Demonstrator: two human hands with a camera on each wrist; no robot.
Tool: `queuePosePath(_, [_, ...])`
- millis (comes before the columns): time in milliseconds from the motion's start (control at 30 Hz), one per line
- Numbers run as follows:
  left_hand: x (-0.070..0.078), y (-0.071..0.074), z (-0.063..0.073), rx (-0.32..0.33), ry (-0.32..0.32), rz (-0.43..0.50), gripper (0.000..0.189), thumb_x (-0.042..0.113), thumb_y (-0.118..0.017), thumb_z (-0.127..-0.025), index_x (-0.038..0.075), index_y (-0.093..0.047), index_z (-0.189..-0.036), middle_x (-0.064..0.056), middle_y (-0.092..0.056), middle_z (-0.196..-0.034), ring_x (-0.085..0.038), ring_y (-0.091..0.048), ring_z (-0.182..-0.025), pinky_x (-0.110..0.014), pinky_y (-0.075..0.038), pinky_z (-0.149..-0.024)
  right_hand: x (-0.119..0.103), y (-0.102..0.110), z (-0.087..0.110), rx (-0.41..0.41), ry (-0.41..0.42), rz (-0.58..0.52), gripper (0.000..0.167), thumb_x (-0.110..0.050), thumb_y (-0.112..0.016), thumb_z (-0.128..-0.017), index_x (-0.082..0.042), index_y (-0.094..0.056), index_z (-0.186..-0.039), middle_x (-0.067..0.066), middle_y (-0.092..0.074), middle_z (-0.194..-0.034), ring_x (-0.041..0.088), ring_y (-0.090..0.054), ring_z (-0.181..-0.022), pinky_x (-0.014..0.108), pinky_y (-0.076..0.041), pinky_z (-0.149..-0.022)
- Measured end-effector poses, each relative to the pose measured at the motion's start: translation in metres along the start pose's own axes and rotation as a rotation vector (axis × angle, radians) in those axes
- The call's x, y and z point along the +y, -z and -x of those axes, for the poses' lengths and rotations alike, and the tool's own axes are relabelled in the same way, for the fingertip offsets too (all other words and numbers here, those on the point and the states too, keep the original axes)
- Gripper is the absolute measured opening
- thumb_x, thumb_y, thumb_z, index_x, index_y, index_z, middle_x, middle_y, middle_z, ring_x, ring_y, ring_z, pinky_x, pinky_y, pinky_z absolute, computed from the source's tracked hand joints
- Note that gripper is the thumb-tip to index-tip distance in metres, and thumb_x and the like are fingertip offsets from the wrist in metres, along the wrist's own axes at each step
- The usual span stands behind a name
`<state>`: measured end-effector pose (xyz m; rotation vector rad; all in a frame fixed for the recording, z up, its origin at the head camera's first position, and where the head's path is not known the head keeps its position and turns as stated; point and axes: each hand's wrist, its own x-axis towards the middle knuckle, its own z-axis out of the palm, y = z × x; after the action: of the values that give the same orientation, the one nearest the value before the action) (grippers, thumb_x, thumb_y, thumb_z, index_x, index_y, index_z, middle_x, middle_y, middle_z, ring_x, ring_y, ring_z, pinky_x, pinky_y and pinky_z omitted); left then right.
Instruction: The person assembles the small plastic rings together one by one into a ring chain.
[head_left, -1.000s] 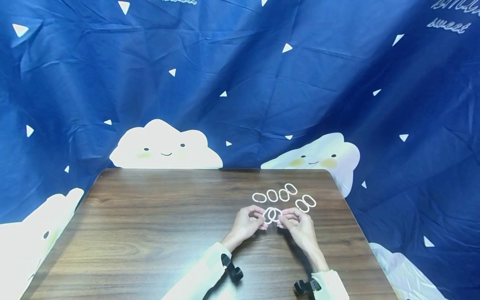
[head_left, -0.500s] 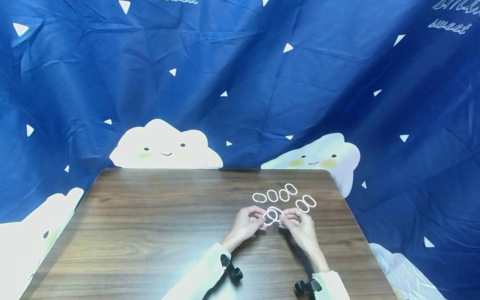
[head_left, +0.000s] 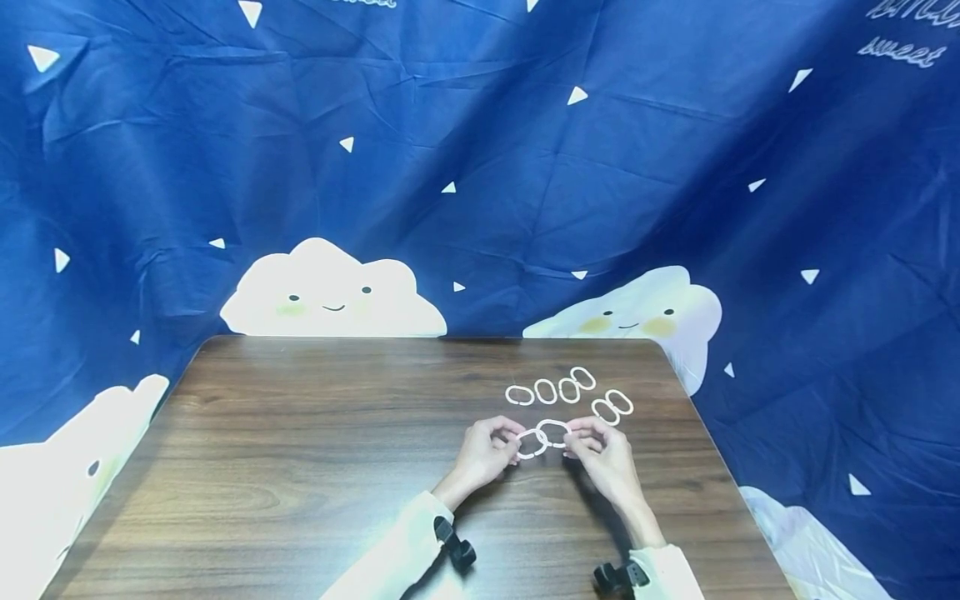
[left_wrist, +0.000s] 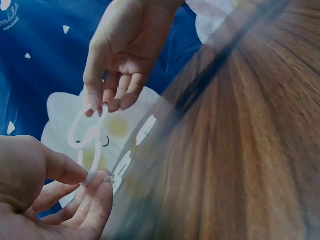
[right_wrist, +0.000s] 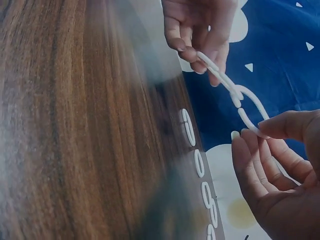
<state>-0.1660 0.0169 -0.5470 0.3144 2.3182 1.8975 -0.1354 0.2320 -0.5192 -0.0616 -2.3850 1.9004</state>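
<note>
The left hand (head_left: 483, 454) and right hand (head_left: 606, 458) hide the outer ends of two white oval rings (head_left: 543, 437). The brown wood-grain table (head_left: 300, 450) and both cream sleeves (head_left: 390, 546) are cut off on the near side; far-right white cursive lettering (head_left: 906, 52) is clipped.

The head view looks forward and down from the near side, well back, over the wooden tabletop (head_left: 300, 467) to the blue curtain (head_left: 495, 167). Close beside the left hand (head_left: 486, 452), the left wrist view faces right; close beside the right hand (head_left: 607, 461), the right wrist view faces left. They share both hands, the held white oval rings (left_wrist: 92, 134) and some tabletop.
</note>
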Motion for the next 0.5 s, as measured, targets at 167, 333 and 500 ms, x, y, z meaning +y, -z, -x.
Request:
queuePosePath(167, [-0.004,0.002,0.004,-0.015,-0.026,-0.077,0.017,-0.005,-0.068,-0.089,0.0,-0.074,-0.103,-0.015,-0.075,-0.084,-0.009,-0.069,-0.06,-0.015,-0.05,-0.049,0.001,0.002,0.004,-0.019,-0.001,0.012,0.021,0.005,-0.07,-0.093,0.013,-0.067,-0.113,0.029,-0.072,-0.098,0.013,-0.076,-0.077,0.031,-0.066,-0.077])
queuePosePath(333, [-0.006,0.003,0.011,-0.034,-0.051,-0.17,0.015,-0.004,-0.067,-0.088,0.001,-0.074,-0.101,-0.008,-0.074,-0.079,-0.002,-0.064,-0.058,-0.015,-0.05,-0.051,0.004,0.0,0.008,-0.041,-0.028,0.031,0.022,0.005,-0.07,-0.093,0.012,-0.067,-0.113,0.027,-0.072,-0.099,0.014,-0.076,-0.078,0.03,-0.065,-0.077])
queuePosePath(500, [-0.004,0.005,0.019,-0.067,-0.094,-0.296,0.012,-0.001,-0.07,-0.087,0.003,-0.074,-0.098,-0.004,-0.071,-0.075,0.001,-0.056,-0.057,-0.014,-0.047,-0.055,0.008,-0.001,0.012,-0.06,-0.037,0.078,0.019,0.006,-0.069,-0.092,0.008,-0.07,-0.111,0.025,-0.074,-0.097,0.012,-0.074,-0.076,0.028,-0.065,-0.074])
